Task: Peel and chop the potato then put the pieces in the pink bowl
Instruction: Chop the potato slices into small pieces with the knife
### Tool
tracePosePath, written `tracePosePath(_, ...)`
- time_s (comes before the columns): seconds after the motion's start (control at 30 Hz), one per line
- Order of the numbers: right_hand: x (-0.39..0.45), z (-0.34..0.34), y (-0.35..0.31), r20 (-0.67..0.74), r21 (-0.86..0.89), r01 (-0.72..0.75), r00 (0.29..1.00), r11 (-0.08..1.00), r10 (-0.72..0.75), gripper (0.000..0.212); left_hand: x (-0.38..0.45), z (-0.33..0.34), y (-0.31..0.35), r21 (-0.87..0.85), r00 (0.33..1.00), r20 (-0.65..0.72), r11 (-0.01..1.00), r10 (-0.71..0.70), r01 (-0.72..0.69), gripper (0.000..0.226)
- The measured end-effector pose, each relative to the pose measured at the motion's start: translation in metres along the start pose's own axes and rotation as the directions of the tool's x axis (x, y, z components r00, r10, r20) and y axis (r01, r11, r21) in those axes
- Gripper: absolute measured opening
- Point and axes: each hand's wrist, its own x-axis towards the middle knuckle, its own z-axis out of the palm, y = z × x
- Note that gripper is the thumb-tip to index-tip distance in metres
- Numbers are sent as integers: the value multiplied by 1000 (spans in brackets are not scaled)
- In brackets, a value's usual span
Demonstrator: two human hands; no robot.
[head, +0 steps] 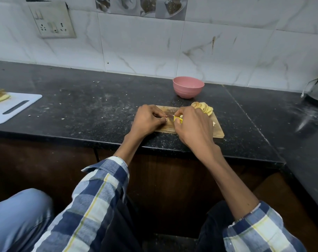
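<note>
A wooden chopping board (218, 132) lies near the counter's front edge. Pale potato slices (202, 108) fan out at its far right corner. My right hand (192, 127) grips a yellow-handled knife (178, 120) over the board, with the short blade pointing left. My left hand (148, 120) is curled on the board's left end, thumb and forefinger pinching at the blade's tip. Anything small between those fingers is hidden. The pink bowl (188, 87) stands upright behind the board, near the wall, with its inside not visible.
A white plastic cutting board (18, 106) with more slices lies at the far left. The dark speckled counter (90, 106) carries scattered crumbs. A cable and an appliance base (316, 95) sit at the right, and a wall socket (52, 20) is at the upper left.
</note>
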Motion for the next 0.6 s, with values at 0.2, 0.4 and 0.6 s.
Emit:
tracePosePath(0.2, -15, -21, 2, 93, 11, -42, 995, 999, 40, 21, 1, 0, 1, 24, 1000, -5, 1000, 7, -7, 9)
tracePosePath(0.4, -27, -43, 1, 71, 5, -43, 997, 999, 43, 25, -3, -3, 1, 15, 1000, 4, 999, -29, 29, 13)
tracePosePath(0.6, -15, -14, -12, 47, 2, -26, 999, 1000, 26, 22, -4, -1, -1, -8, 997, 2, 997, -75, 75, 6)
